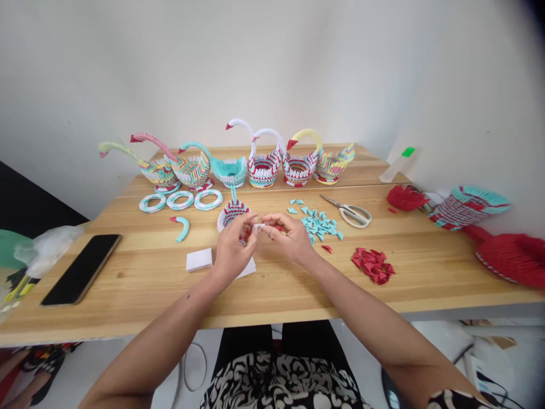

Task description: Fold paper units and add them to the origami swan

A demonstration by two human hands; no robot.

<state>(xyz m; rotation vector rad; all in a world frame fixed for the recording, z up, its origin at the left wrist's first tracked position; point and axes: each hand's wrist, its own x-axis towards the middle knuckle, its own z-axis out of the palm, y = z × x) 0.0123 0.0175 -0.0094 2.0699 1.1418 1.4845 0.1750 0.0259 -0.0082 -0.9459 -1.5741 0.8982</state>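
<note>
Between my fingertips is a small white paper piece [258, 226], held just above the table. My left hand [235, 241] pinches it from one side, and my right hand [289, 234] grips it from the other. Partly hidden behind my left hand stands a red, white and turquoise folded-paper basket [233, 210]. Under and beside my left wrist lie a stack of white paper slips [199, 259] and another white sheet [247, 268]. Loose turquoise folded triangles [319, 224] are heaped to the right of my right hand, with a red pile [373, 266] nearer the front edge.
Several folded-paper swans [263, 167] line the back of the table. Three paper rings [208, 199], a curved turquoise neck piece [182, 229] and a phone [80, 270] are on the left. Scissors [351, 213], a glue bottle [397, 166] and larger paper pieces [468, 207] lie on the right.
</note>
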